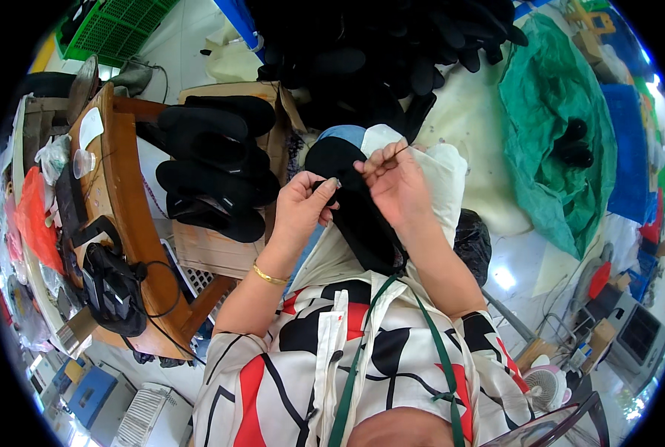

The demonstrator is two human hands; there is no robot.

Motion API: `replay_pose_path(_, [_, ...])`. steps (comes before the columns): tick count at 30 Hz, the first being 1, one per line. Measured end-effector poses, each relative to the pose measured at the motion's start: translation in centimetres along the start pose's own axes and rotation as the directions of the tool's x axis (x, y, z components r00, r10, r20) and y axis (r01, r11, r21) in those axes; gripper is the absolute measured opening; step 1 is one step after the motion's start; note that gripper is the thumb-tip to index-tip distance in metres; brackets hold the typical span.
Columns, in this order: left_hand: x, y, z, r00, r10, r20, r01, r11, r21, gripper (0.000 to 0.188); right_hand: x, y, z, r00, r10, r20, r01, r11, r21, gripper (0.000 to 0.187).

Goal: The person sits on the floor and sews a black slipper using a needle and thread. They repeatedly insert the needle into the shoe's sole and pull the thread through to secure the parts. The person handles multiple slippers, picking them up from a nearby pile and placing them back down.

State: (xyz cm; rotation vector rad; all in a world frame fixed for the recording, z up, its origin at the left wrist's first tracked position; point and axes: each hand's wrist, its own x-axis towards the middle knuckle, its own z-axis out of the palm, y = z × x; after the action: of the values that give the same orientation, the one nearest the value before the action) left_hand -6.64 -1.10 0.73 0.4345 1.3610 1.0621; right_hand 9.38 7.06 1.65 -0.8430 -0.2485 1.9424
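A black slipper [355, 197] lies lengthwise over my lap, on pale cloth [444, 179]. At its left side my left hand [305, 203] is closed, thumb and fingers pinching a small black piece [326, 192]. Whether that piece belongs to the slipper, I cannot tell. My right hand [394, 185] is raised over the slipper's right side with its fingers drawn together. A thin dark line, like a thread or needle, shows by those fingertips; it is too fine to make out.
Several black slippers [213, 160] are stacked on a cardboard box [221, 257] at left, beside a wooden table [127, 223] with a black bag [112, 287]. A heap of black slippers [347, 45] lies ahead. Green plastic sheeting [549, 97] holding dark items spreads at right, near a black bag [472, 242].
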Motion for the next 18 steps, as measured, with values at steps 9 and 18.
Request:
replay_pose_path(9, [0.3, -0.1, -0.1, 0.982, 0.073, -0.175, -0.095, 0.989, -0.116, 0.014, -0.6, -0.2, -4.0, 0.986, 0.163, 0.02, -0.164, 0.973, 0.163, 0.036])
replay_pose_path(18, [1.3, -0.3, -2.3, 0.947, 0.314, 0.073, -0.317, 0.865, 0.389, 0.011, -2.7, -0.4, -4.0, 1.0, -0.019, -0.019, 0.019, 1.0, 0.021, 0.025])
